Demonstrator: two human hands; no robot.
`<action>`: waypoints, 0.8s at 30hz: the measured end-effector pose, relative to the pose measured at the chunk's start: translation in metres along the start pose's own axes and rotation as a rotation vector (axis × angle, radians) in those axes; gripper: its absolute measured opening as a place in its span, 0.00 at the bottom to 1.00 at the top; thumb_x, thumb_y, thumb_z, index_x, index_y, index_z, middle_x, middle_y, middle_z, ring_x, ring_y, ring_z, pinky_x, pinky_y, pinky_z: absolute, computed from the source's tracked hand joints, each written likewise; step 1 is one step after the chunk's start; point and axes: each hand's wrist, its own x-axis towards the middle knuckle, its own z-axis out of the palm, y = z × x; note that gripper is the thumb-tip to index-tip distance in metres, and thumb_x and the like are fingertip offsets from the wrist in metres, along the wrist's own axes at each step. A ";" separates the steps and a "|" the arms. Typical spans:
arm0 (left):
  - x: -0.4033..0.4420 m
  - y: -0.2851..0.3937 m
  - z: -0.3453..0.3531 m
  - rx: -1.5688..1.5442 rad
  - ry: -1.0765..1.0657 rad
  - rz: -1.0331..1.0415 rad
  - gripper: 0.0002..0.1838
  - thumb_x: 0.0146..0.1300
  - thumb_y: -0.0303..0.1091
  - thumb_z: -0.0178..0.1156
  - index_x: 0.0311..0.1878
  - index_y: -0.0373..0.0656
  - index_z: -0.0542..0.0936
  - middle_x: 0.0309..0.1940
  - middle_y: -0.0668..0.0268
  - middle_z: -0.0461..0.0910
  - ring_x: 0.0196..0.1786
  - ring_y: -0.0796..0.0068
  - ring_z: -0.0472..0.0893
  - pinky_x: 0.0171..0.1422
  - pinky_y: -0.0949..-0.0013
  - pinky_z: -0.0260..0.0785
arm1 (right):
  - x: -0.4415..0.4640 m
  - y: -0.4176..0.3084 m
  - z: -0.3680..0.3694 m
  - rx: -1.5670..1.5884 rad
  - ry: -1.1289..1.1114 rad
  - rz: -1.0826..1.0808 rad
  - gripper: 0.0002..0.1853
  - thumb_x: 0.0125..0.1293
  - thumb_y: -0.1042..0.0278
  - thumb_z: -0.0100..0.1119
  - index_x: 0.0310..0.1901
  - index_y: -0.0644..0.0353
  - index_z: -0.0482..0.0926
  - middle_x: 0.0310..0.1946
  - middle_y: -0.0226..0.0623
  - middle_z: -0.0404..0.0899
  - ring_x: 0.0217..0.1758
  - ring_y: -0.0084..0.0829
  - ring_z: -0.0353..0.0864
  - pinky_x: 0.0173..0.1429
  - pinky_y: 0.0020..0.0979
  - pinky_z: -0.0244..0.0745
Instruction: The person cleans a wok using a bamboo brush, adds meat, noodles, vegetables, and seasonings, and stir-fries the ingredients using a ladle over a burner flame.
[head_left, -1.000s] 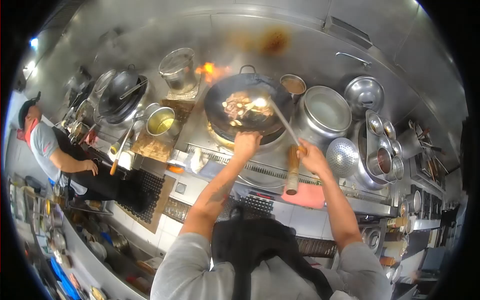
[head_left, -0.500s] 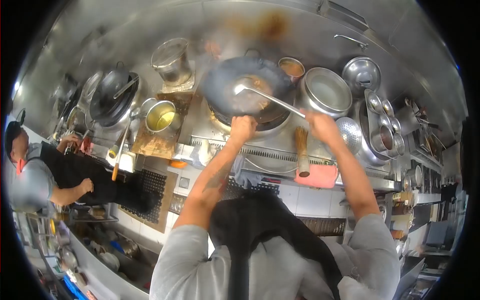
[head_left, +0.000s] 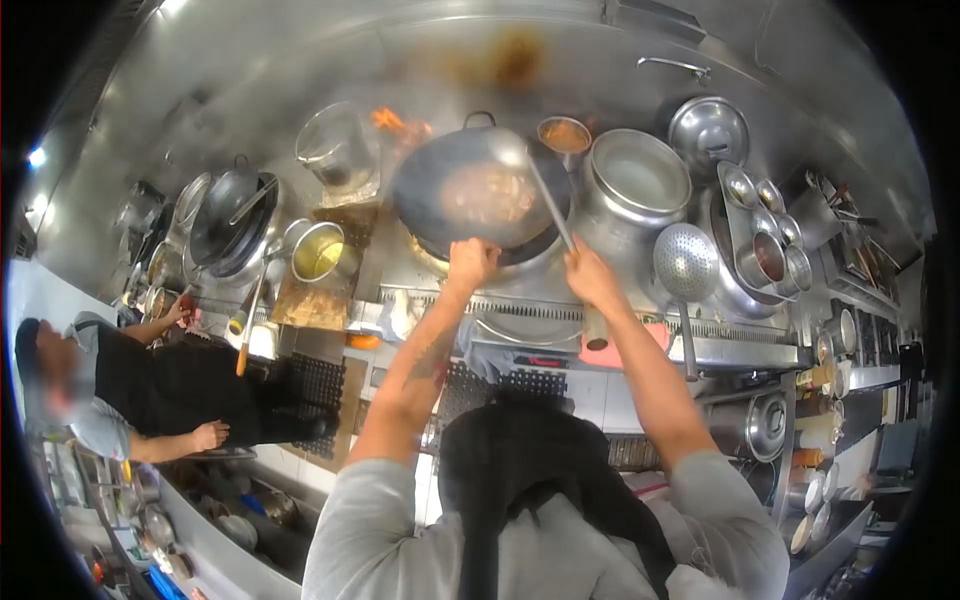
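Black wok [head_left: 425,195]: on the stove [head_left: 390,270], with blurred food [head_left: 490,195] inside.
Left hand [head_left: 473,263]: closed on the near edge of the wok.
Right hand [head_left: 590,274]: gripping the handle of the metal ladle [head_left: 549,200].
Ladle bowl [head_left: 508,150]: at the far right part of the wok.
Perforated skimmer [head_left: 686,260]: to the right of the right hand, apart.

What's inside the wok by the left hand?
In the wok, brownish food shows around the middle, too blurred to identify. The ladle crosses the right side; anything directly beneath its bowl or handle is hidden.
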 end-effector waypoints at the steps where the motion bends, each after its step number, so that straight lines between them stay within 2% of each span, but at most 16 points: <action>1: 0.000 0.002 -0.002 -0.007 -0.031 -0.019 0.08 0.58 0.42 0.67 0.34 0.50 0.90 0.30 0.57 0.86 0.38 0.52 0.85 0.52 0.54 0.73 | 0.008 -0.007 0.004 0.002 -0.071 0.145 0.32 0.71 0.65 0.54 0.74 0.62 0.60 0.61 0.59 0.76 0.66 0.53 0.75 0.69 0.47 0.69; 2: 0.005 0.003 -0.005 -0.011 -0.052 -0.033 0.08 0.58 0.42 0.67 0.35 0.50 0.90 0.30 0.57 0.87 0.38 0.51 0.85 0.52 0.54 0.73 | 0.015 -0.005 0.013 0.006 -0.074 0.140 0.32 0.71 0.65 0.54 0.74 0.62 0.60 0.61 0.59 0.76 0.66 0.53 0.75 0.69 0.47 0.69; 4: 0.008 0.001 -0.005 0.009 -0.050 -0.023 0.08 0.58 0.41 0.67 0.35 0.50 0.90 0.29 0.57 0.86 0.37 0.52 0.85 0.51 0.54 0.73 | 0.026 0.002 0.043 -0.009 -0.012 0.030 0.28 0.73 0.66 0.51 0.73 0.58 0.62 0.49 0.56 0.83 0.48 0.52 0.85 0.54 0.46 0.79; 5: 0.005 0.000 -0.002 0.012 -0.052 -0.016 0.08 0.59 0.41 0.67 0.35 0.50 0.90 0.29 0.56 0.86 0.37 0.52 0.85 0.51 0.53 0.73 | 0.029 0.006 0.051 -0.002 -0.016 0.031 0.28 0.73 0.66 0.51 0.73 0.58 0.62 0.49 0.56 0.83 0.48 0.52 0.85 0.54 0.46 0.79; 7: -0.004 0.021 -0.012 0.010 -0.042 -0.023 0.08 0.59 0.41 0.67 0.34 0.50 0.90 0.29 0.57 0.86 0.36 0.52 0.85 0.50 0.53 0.73 | 0.025 0.002 0.050 1.405 -0.475 0.534 0.19 0.74 0.72 0.47 0.64 0.63 0.67 0.33 0.44 0.78 0.27 0.34 0.78 0.30 0.35 0.79; 8: 0.003 0.032 -0.023 0.007 -0.018 -0.015 0.08 0.59 0.41 0.67 0.34 0.50 0.90 0.28 0.57 0.86 0.36 0.51 0.85 0.50 0.52 0.73 | 0.025 0.004 0.029 2.064 -0.729 0.739 0.09 0.74 0.77 0.45 0.52 0.67 0.67 0.27 0.32 0.67 0.20 0.18 0.64 0.19 0.22 0.66; 9: 0.013 0.031 -0.029 0.009 -0.013 0.000 0.08 0.59 0.41 0.67 0.34 0.50 0.90 0.28 0.57 0.86 0.36 0.51 0.85 0.50 0.52 0.73 | 0.023 -0.005 0.015 2.070 -0.724 0.722 0.09 0.74 0.77 0.45 0.52 0.67 0.67 0.27 0.32 0.67 0.20 0.18 0.64 0.19 0.22 0.66; 11: 0.006 0.018 -0.025 0.032 -0.059 0.012 0.08 0.59 0.41 0.66 0.33 0.51 0.90 0.28 0.58 0.86 0.34 0.52 0.85 0.47 0.52 0.75 | -0.003 -0.017 0.008 1.676 -0.667 0.634 0.07 0.73 0.76 0.46 0.50 0.66 0.68 0.27 0.31 0.68 0.20 0.19 0.65 0.20 0.22 0.67; 13: 0.006 0.007 -0.021 0.057 -0.017 0.002 0.08 0.58 0.41 0.66 0.32 0.50 0.90 0.28 0.57 0.86 0.33 0.52 0.85 0.44 0.53 0.77 | -0.010 -0.044 -0.001 1.278 -0.617 0.494 0.06 0.72 0.74 0.48 0.47 0.65 0.70 0.27 0.30 0.69 0.20 0.19 0.67 0.21 0.22 0.69; 15: 0.003 0.005 -0.017 0.031 0.040 0.101 0.08 0.58 0.40 0.66 0.33 0.50 0.90 0.29 0.56 0.86 0.33 0.52 0.86 0.43 0.54 0.78 | -0.011 -0.059 -0.015 0.906 -0.526 0.365 0.05 0.71 0.73 0.50 0.45 0.64 0.72 0.27 0.28 0.70 0.20 0.19 0.69 0.22 0.22 0.70; 16: 0.007 0.005 -0.018 0.045 -0.124 -0.045 0.08 0.57 0.40 0.67 0.34 0.49 0.90 0.30 0.56 0.86 0.35 0.51 0.86 0.47 0.54 0.77 | -0.020 -0.050 -0.019 0.449 -0.431 0.196 0.07 0.70 0.69 0.53 0.44 0.62 0.73 0.28 0.37 0.78 0.20 0.29 0.76 0.26 0.32 0.76; 17: -0.003 0.009 -0.015 0.034 -0.119 -0.066 0.08 0.57 0.40 0.67 0.34 0.49 0.90 0.30 0.56 0.86 0.35 0.51 0.86 0.47 0.54 0.77 | -0.031 -0.036 -0.015 0.431 -0.448 0.196 0.07 0.70 0.69 0.53 0.44 0.62 0.73 0.28 0.37 0.78 0.20 0.29 0.76 0.26 0.32 0.76; 19: 0.000 0.011 -0.020 -0.076 -0.023 -0.036 0.08 0.57 0.39 0.67 0.34 0.48 0.90 0.30 0.56 0.86 0.36 0.51 0.86 0.50 0.54 0.77 | -0.053 -0.005 0.003 -0.181 0.003 -0.285 0.14 0.70 0.63 0.56 0.51 0.63 0.73 0.35 0.50 0.83 0.26 0.45 0.84 0.32 0.42 0.79; 21: 0.003 0.014 -0.021 -0.086 -0.016 -0.094 0.08 0.57 0.39 0.67 0.34 0.46 0.89 0.30 0.57 0.86 0.37 0.51 0.86 0.51 0.54 0.76 | -0.073 0.019 0.017 0.200 -0.173 -0.068 0.19 0.71 0.62 0.55 0.59 0.64 0.72 0.41 0.62 0.82 0.40 0.57 0.85 0.43 0.49 0.78; 22: 0.007 0.014 -0.020 -0.054 -0.001 -0.079 0.08 0.57 0.39 0.67 0.33 0.46 0.89 0.29 0.57 0.86 0.36 0.51 0.86 0.51 0.54 0.76 | -0.076 0.034 0.037 0.196 -0.175 -0.079 0.19 0.71 0.62 0.55 0.59 0.64 0.72 0.41 0.62 0.82 0.40 0.57 0.85 0.43 0.49 0.78; 24: -0.001 0.012 -0.013 -0.024 -0.001 -0.084 0.08 0.57 0.38 0.67 0.32 0.46 0.89 0.29 0.58 0.86 0.36 0.51 0.85 0.51 0.54 0.76 | -0.096 0.067 0.087 0.255 0.000 -0.061 0.23 0.72 0.61 0.55 0.63 0.63 0.71 0.42 0.61 0.82 0.46 0.58 0.83 0.49 0.48 0.77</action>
